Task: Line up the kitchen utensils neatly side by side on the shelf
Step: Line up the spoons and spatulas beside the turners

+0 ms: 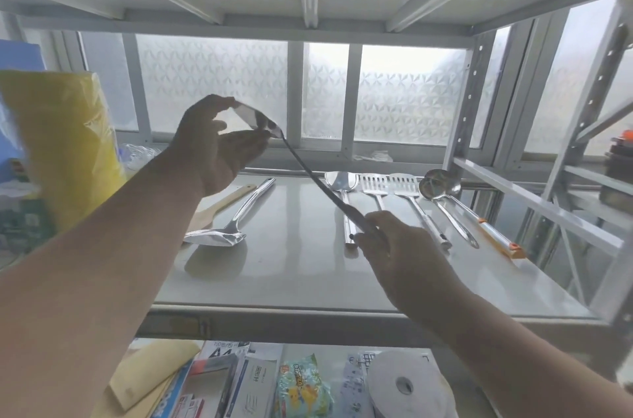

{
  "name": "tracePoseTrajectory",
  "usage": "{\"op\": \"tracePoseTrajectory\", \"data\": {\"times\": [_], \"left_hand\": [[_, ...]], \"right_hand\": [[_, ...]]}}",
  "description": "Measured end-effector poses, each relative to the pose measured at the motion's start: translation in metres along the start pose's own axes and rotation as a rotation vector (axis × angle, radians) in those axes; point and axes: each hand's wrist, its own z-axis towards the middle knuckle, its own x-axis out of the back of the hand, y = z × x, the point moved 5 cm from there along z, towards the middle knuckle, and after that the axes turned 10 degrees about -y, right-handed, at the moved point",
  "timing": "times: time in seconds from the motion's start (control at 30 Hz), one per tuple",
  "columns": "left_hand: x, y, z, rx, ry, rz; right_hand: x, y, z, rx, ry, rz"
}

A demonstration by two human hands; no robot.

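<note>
held turner (308, 171): lifted above the shelf, tilted, blade up-left, handle down-right; blade seen in front of the frosted window.
left hand (219, 140): raised; blade of the held turner is pinched between fingertips and thumb, palm turned toward the camera.
right hand (394, 243): handle end of the held turner is gripped, fingers curled round it, just above the shelf surface.
shelf (298, 267): pale metal deck of a white slotted-post rack; utensils laid on it.
lined-up group: solid turner (340, 183), two slotted turners (373, 183) (404, 183), steel ladle (431, 188), and ladle with orange-white handle (445, 178) are laid side by side at right, heads toward the window, handles toward the camera.
loose pair at left: steel turner (222, 234) and wooden spatula (222, 203) are laid slanted, heads near the front, partly hidden by the left forearm.
yellow bag (65, 143): stood at far left.
lower level: packets and a paper roll (407, 383) are seen.
</note>
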Motion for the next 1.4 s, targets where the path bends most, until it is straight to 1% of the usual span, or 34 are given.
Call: {"op": "tracePoseTrajectory", "data": {"times": [0.1,0.17,0.2,0.27,0.33,0.4,0.5,0.57,0.7,0.8,0.9,1.0,1.1,1.2,1.3,1.4], "left_hand": [[-0.033,-0.024,-0.002,0.039,-0.159,0.419],[-0.045,-0.046,-0.004,0.033,-0.234,0.686],[-0.048,-0.056,-0.004,0.013,-0.255,0.819],[-0.046,-0.077,-0.002,0.000,-0.283,1.043],[-0.036,-0.095,-0.002,0.037,-0.288,1.190],[-0.026,-0.108,-0.001,0.094,-0.255,1.269],[-0.013,-0.115,0.004,0.105,-0.177,1.385],[-0.009,-0.121,0.007,0.113,-0.170,1.414],[-0.002,-0.134,0.008,0.162,-0.156,1.352],[0.001,-0.137,0.010,0.168,-0.138,1.407],[-0.002,-0.137,0.012,0.137,-0.177,1.507],[0.000,-0.137,0.012,0.157,-0.221,1.608],[0.008,-0.133,0.007,0.174,-0.249,1.712],[0.004,-0.122,-0.001,0.152,-0.275,1.774],[0.000,-0.116,-0.005,0.165,-0.317,1.857],[-0.004,-0.119,-0.002,0.193,-0.372,1.920]], "right_hand": [[-0.018,-0.021,-0.009,-0.081,-0.148,0.382],[-0.029,-0.032,-0.011,-0.144,-0.241,0.564],[-0.034,-0.037,-0.010,-0.149,-0.276,0.585],[-0.041,-0.042,-0.005,-0.138,-0.301,0.512],[-0.046,-0.038,0.001,-0.174,-0.308,0.455],[-0.052,-0.035,0.005,-0.222,-0.356,0.543],[-0.056,-0.033,0.009,-0.265,-0.431,0.623],[-0.058,-0.034,0.012,-0.287,-0.446,0.603],[-0.060,-0.033,0.019,-0.313,-0.454,0.551],[-0.062,-0.034,0.024,-0.310,-0.448,0.488],[-0.064,-0.035,0.025,-0.294,-0.422,0.390],[-0.058,-0.042,0.016,-0.184,-0.402,0.203],[-0.056,-0.051,-0.001,0.018,-0.342,0.071],[-0.062,-0.058,-0.011,0.193,-0.341,-0.022],[-0.062,-0.060,-0.009,0.282,-0.320,-0.156],[-0.065,-0.059,-0.001,0.329,-0.309,-0.269]]}}
